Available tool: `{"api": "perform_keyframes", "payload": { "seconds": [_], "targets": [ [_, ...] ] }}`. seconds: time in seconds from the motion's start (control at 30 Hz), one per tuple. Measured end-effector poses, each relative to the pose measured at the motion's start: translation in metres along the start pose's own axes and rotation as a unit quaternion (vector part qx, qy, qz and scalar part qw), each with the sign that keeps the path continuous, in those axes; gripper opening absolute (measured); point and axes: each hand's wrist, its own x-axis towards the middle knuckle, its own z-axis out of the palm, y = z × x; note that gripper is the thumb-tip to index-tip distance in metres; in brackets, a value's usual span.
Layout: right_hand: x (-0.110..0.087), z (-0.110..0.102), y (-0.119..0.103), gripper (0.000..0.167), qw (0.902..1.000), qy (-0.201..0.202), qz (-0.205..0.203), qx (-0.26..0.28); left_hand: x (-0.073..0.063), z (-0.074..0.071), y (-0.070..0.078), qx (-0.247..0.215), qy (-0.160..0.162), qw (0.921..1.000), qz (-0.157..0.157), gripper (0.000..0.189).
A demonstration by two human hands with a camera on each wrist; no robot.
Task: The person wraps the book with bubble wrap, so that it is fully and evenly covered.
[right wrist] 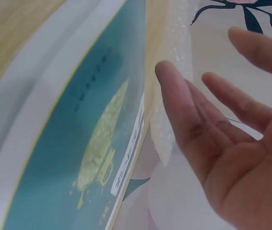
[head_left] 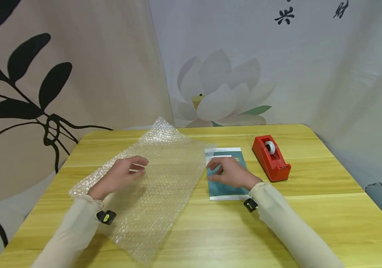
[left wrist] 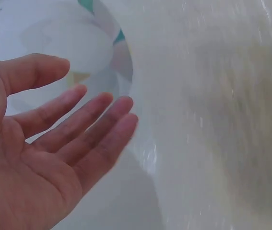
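A clear sheet of bubble wrap [head_left: 164,186] lies flat and slantwise over the left and middle of the table. Above its left part hovers my left hand [head_left: 122,175], fingers relaxed and holding nothing; the left wrist view shows the bare palm [left wrist: 44,158] beside the wrap. Just right of the sheet lies a teal book [head_left: 228,190] with white edges, its upper left corner under the wrap's corner. My right hand [head_left: 229,172] is over the book, partly hiding it, with loosely bent fingers and nothing in them. In the right wrist view the book's cover [right wrist: 59,143] stands close beside that hand.
A red tape dispenser [head_left: 271,158] with a roll of tape stands to the right of the book. The wooden table [head_left: 328,208] ends at a printed curtain [head_left: 110,74] behind it.
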Motion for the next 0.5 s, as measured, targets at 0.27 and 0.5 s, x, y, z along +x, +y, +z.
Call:
{"api": "perform_keyframes", "payload": {
  "seconds": [0.27,0.5],
  "targets": [
    [-0.005,-0.002,0.003,0.045,0.9996,0.021,-0.003,-0.02,0.013,0.026,0.017,-0.039,-0.035,0.9985,-0.014,0.029],
    [-0.008,-0.006,0.004,0.049,0.9996,0.023,0.013,-0.012,0.029,0.044,0.034,-0.063,-0.051,0.9967,0.002,0.027]
  ]
}}
